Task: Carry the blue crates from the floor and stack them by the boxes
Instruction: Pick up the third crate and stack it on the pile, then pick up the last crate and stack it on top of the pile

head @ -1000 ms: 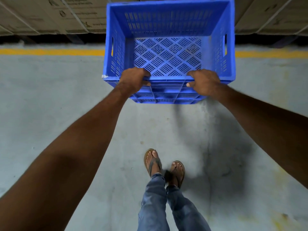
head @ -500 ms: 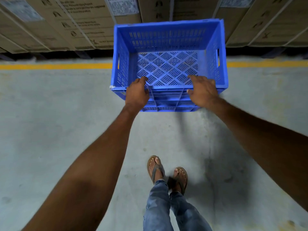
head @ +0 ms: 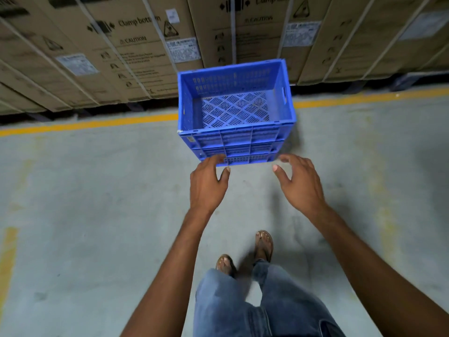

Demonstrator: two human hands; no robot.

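An empty blue crate (head: 235, 139) stands upright on the concrete floor (head: 97, 215) at the person's 12 o'clock, over a yellow line (head: 97, 124) that runs from 9 to 3 o'clock, and just short of the strapped cardboard boxes (head: 136, 45) beyond it. The left hand (head: 207, 186), fingers spread and holding nothing, hovers at the crate's 7 o'clock corner; whether its fingertips touch the wall cannot be told. The right hand (head: 300, 183), equally spread and empty, hangs clear of the 5 o'clock corner. This crate appears to be set down by the boxes. No other crate is in view, so the next move likely calls for turning away to fetch another and seating it squarely on this rim.
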